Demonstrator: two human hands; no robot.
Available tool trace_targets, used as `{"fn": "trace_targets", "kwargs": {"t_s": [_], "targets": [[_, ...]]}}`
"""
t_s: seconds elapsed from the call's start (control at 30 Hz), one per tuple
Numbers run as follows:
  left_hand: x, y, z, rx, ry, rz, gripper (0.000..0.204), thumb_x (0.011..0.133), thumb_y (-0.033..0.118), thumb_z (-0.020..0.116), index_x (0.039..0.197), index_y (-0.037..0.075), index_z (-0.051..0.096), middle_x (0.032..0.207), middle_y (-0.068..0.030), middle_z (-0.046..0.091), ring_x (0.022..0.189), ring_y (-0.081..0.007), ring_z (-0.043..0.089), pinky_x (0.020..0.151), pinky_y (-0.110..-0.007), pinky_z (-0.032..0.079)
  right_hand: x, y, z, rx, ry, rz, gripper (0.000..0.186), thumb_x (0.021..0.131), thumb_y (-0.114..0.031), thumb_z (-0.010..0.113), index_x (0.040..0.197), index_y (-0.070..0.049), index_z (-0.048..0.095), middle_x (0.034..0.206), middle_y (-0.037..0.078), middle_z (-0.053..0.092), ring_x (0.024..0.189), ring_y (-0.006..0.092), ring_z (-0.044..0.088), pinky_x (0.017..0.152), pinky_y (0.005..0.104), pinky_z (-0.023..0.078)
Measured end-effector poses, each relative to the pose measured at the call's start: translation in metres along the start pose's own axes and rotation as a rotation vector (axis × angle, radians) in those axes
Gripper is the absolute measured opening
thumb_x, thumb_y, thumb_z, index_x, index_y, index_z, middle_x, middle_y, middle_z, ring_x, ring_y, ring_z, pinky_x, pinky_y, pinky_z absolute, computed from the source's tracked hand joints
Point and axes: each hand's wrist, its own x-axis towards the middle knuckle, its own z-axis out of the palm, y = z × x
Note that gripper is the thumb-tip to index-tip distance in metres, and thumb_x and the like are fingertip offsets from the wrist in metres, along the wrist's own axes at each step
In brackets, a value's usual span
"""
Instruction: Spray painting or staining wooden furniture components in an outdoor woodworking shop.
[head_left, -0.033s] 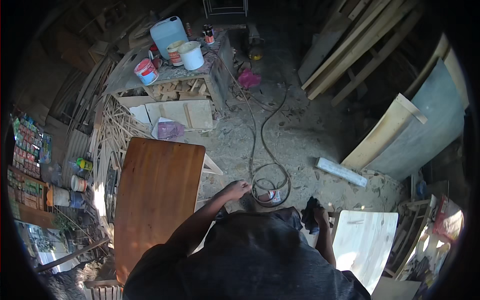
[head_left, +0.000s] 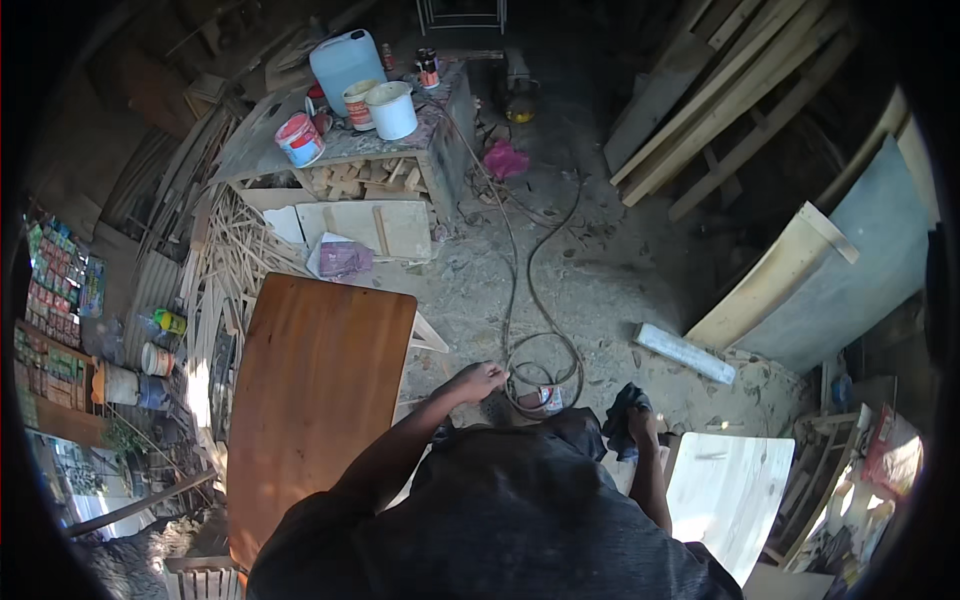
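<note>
My left hand is raised in front of my body, fingers curled together; whether anything small sits between them I cannot make out. It is nearest to a coiled hose on the floor, with a small container by the coil. My right hand grips a dark cloth beside a pale wooden panel at lower right. A varnished reddish-brown tabletop lies to my left. My dark clothing hides the lower middle.
A workbench holds buckets and a blue jerrycan. Thin wood strips pile at left. Boards and sheets lean at right. A white block and pink bag lie on the floor.
The view has shifted slightly, so the surroundings sit a little lower and to the right. My left hand appears a little further right, and the cloth in my right hand is slightly higher.
</note>
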Motion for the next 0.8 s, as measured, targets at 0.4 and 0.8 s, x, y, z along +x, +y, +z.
{"fn": "trace_targets", "kwargs": {"t_s": [0.4,0.8], "targets": [[0.167,0.084,-0.164,-1.53,-0.411,-0.157,0.082,0.089,0.075,0.056,0.14,0.011,0.053,0.136,-0.0121,0.06,0.125,-0.0322,0.059,0.105,-0.058,0.045,0.094,-0.465,-0.077,0.189,-0.383,-0.772,0.031,0.086,-0.025,0.068,0.101,0.002,0.066,0.09,0.029,0.065,0.085,0.0389,0.067,0.072,0.0453,0.05],[0.294,0.039,-0.403,-1.515,0.651,-0.136,0.034,0.093,0.025,0.068,0.116,0.0,0.064,0.104,-0.0123,0.072,0.093,-0.0267,0.073,0.085,-0.043,0.06,0.4,-0.669,-0.114,-0.116,-0.387,-0.967,0.042,0.092,-0.029,0.066,0.124,-0.003,0.066,0.113,0.024,0.07,0.105,0.0405,0.068,0.092,0.0458,0.053]]}}
